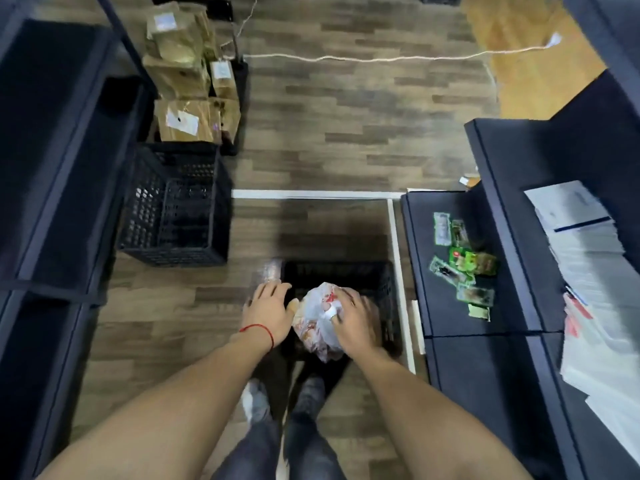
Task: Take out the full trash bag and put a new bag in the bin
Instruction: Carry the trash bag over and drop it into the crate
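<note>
A black slatted bin [349, 271] stands on the wood floor right in front of my feet. A full whitish plastic trash bag [317, 323] with red print bulges above its near rim. My right hand [353, 318] is shut on the top right of the bag. My left hand [268, 311], with a red string at the wrist, hovers at the bag's left side over the bin's left edge, fingers spread, holding nothing. A clear plastic item [272, 270] lies against the bin's far left corner; it is too blurred to identify.
A larger black crate [176, 202] stands to the left, with taped cardboard parcels [187, 88] behind it. Dark shelving [45, 150] runs along the left. A dark counter [467, 271] with green packets is close on the right, papers [588, 258] beyond. A white cable [363, 58] crosses the floor.
</note>
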`<state>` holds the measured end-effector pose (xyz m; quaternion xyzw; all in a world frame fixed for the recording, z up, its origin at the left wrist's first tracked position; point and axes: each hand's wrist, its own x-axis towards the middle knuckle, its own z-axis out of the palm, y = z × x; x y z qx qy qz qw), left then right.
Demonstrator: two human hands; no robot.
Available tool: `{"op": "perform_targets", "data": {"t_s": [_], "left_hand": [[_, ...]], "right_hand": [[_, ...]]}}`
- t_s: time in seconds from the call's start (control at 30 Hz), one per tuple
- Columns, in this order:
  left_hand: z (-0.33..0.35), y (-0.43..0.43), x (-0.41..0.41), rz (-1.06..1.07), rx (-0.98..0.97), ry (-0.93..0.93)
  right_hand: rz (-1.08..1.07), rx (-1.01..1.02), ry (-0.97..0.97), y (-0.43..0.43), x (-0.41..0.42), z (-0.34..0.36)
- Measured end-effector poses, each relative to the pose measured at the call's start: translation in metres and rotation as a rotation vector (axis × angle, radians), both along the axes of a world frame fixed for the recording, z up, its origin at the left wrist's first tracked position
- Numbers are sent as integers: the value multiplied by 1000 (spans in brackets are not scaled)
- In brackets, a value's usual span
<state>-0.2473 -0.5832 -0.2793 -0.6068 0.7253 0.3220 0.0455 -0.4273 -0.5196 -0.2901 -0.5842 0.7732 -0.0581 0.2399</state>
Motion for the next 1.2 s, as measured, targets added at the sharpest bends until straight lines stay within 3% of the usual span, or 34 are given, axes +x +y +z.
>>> {"op": "perform_targets", "data": {"t_s": [0.37, 0.6, 0.87, 1.07, 1.2], "left_hand": [[-233, -44, 4, 107, 88, -38], [-284, -64, 19, 126, 64, -80], [-199, -70, 19, 123, 50, -59], [-89, -56, 38, 234, 70, -8], [-15, -24, 82, 451, 90, -1]], "right_hand": [[34, 63, 64, -71, 1, -231], [11, 112, 37, -83, 16, -291], [19, 438, -16, -74, 10, -202], [44, 298, -40, -90, 32, -71], [175, 223, -42, -104, 77, 13]]}}
